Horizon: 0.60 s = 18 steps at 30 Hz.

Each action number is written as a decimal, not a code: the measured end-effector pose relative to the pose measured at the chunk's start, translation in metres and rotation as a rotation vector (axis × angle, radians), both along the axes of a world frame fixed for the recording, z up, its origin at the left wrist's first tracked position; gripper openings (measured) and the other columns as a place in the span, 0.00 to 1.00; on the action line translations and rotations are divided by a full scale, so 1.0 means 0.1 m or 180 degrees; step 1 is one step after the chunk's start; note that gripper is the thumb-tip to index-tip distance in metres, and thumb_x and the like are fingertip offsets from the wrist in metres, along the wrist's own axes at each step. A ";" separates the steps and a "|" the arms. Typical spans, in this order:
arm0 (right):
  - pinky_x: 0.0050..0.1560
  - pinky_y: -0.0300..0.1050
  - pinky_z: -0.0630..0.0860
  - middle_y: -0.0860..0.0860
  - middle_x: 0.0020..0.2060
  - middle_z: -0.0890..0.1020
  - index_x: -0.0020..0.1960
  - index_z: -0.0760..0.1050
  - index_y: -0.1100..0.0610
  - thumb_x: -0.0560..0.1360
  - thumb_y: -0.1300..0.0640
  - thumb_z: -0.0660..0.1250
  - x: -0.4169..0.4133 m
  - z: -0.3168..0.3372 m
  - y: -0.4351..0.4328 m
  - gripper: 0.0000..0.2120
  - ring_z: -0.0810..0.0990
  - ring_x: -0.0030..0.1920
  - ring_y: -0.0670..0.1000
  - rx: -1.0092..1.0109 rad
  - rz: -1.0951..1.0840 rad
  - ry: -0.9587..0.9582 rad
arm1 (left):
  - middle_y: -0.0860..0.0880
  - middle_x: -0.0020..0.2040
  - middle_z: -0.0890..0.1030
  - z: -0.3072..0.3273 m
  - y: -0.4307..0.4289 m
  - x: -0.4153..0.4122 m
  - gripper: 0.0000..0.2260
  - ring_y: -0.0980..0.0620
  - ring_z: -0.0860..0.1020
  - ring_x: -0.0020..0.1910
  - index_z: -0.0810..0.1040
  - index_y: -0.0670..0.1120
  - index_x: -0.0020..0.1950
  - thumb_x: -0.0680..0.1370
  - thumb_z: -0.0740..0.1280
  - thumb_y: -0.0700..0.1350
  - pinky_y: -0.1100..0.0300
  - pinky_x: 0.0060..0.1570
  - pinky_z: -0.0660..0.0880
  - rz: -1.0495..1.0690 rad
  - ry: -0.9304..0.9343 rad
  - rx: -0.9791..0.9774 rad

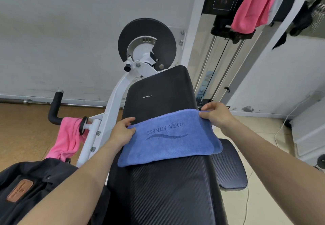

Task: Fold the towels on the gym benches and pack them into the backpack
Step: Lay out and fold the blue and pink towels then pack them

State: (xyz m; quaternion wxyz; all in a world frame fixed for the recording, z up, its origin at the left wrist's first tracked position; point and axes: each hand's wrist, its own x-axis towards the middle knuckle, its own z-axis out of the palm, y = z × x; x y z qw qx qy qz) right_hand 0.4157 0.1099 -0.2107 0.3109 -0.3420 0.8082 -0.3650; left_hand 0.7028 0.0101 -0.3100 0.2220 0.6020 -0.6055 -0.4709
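Note:
A blue towel (168, 142) with "YOGA FITNESS" printed on it lies folded across the black padded bench (168, 189). My left hand (123, 129) pinches its far left corner and my right hand (216, 113) pinches its far right corner, both holding the far edge slightly above the pad. A black backpack (35, 186) with a brown leather patch sits at the lower left, beside the bench. One pink towel (68, 138) hangs over the machine's handle bar at the left. Another pink towel (255, 4) is draped over the machine frame at the upper right.
The white machine arm (114, 98) with its round black disc (147, 43) rises behind the bench. A weight stack with cables (219, 62) stands at the right. A smaller black pad (230, 165) juts out right of the bench. A white cord (281, 129) runs along the tiled floor.

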 end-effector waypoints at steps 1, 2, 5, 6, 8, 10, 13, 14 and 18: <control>0.41 0.43 0.72 0.52 0.42 0.79 0.48 0.78 0.58 0.73 0.63 0.72 -0.01 0.03 -0.02 0.05 0.77 0.44 0.52 0.0123 0.0145 0.0049 | 0.47 0.59 0.77 0.02 0.00 0.00 0.17 0.47 0.76 0.59 0.76 0.48 0.66 0.78 0.64 0.37 0.55 0.57 0.74 -0.0153 -0.0102 -0.0027; 0.44 0.44 0.73 0.52 0.43 0.79 0.50 0.79 0.57 0.73 0.63 0.71 -0.02 0.07 -0.03 0.07 0.77 0.45 0.52 0.0302 0.0354 0.0170 | 0.49 0.57 0.79 0.03 -0.01 0.01 0.13 0.48 0.77 0.57 0.78 0.49 0.61 0.78 0.64 0.38 0.55 0.55 0.75 -0.0266 -0.0170 -0.0036; 0.43 0.43 0.73 0.50 0.39 0.81 0.47 0.83 0.56 0.73 0.63 0.70 -0.02 0.26 -0.03 0.06 0.79 0.41 0.50 0.0884 0.1085 0.0949 | 0.49 0.47 0.82 0.11 0.03 0.11 0.04 0.48 0.80 0.50 0.80 0.49 0.47 0.78 0.67 0.41 0.54 0.49 0.76 -0.0475 -0.0486 -0.0156; 0.42 0.43 0.73 0.50 0.38 0.82 0.45 0.83 0.55 0.73 0.63 0.69 -0.01 0.34 -0.03 0.05 0.79 0.40 0.50 0.0953 0.1214 0.1193 | 0.49 0.46 0.82 0.16 0.03 0.15 0.03 0.47 0.80 0.49 0.80 0.49 0.46 0.77 0.68 0.41 0.54 0.48 0.76 -0.0464 -0.0517 -0.0233; 0.40 0.42 0.73 0.51 0.36 0.82 0.42 0.82 0.54 0.72 0.63 0.69 0.04 0.51 -0.03 0.06 0.79 0.40 0.51 0.0806 0.1302 0.1598 | 0.48 0.45 0.82 0.32 0.03 0.24 0.04 0.46 0.80 0.49 0.80 0.48 0.45 0.76 0.69 0.39 0.55 0.46 0.74 -0.0306 -0.0423 -0.0489; 0.40 0.43 0.73 0.52 0.36 0.82 0.38 0.80 0.53 0.72 0.62 0.68 0.10 0.71 -0.04 0.07 0.79 0.41 0.53 0.0348 0.1248 0.1956 | 0.49 0.44 0.82 0.55 0.01 0.34 0.07 0.46 0.80 0.47 0.80 0.51 0.44 0.75 0.70 0.38 0.57 0.45 0.71 0.0025 -0.0333 -0.0977; 0.43 0.44 0.72 0.51 0.38 0.82 0.41 0.82 0.54 0.72 0.62 0.69 0.13 1.06 0.07 0.04 0.77 0.42 0.51 -0.0590 0.1094 0.2341 | 0.49 0.40 0.82 1.03 0.02 0.41 0.08 0.45 0.78 0.40 0.80 0.54 0.45 0.74 0.70 0.39 0.56 0.43 0.72 0.0581 -0.0163 -0.1723; 0.44 0.44 0.70 0.50 0.39 0.80 0.42 0.81 0.53 0.72 0.61 0.70 0.13 1.15 0.15 0.04 0.75 0.43 0.50 -0.0880 0.1086 0.2417 | 0.50 0.36 0.80 1.15 0.06 0.42 0.08 0.46 0.76 0.36 0.80 0.54 0.45 0.74 0.70 0.40 0.55 0.41 0.72 0.0729 -0.0056 -0.1856; 0.44 0.43 0.73 0.49 0.39 0.78 0.42 0.81 0.53 0.70 0.64 0.74 0.10 1.10 0.52 0.07 0.76 0.41 0.49 -0.1397 0.1181 0.2455 | 0.55 0.35 0.79 1.24 0.38 0.46 0.10 0.51 0.75 0.34 0.79 0.55 0.42 0.72 0.72 0.39 0.56 0.40 0.73 0.0854 0.0226 -0.1705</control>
